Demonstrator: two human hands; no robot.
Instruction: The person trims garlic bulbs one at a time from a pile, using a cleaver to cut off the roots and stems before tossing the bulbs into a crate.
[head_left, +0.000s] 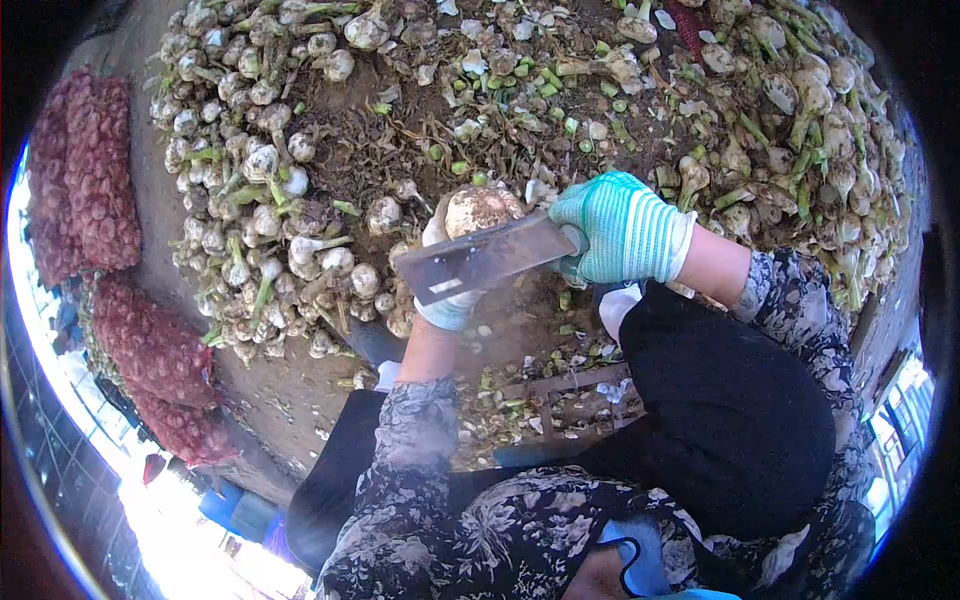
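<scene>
My right hand (pixel 622 228), in a green-and-white knit glove, is wrapped round the handle of a cleaver (pixel 490 258). The broad metal blade points left and overlaps my left hand (pixel 447 311) in this view. That hand wears a pale glove, and its fingers are curled round a large, soil-stained garlic bulb (pixel 482 209) just behind the blade's upper edge. Most of the left palm is hidden by the blade. Below the hands, dust or fine dirt hazes the ground between my knees.
Heaps of stemmed garlic (pixel 262 165) lie to the left, with another garlic pile (pixel 815 130) at the right. Cut green stem pieces (pixel 520 75) and dry skins litter the soil ahead. Red mesh sacks (pixel 150 340) line the far left. A low metal frame (pixel 575 382) stands between my legs.
</scene>
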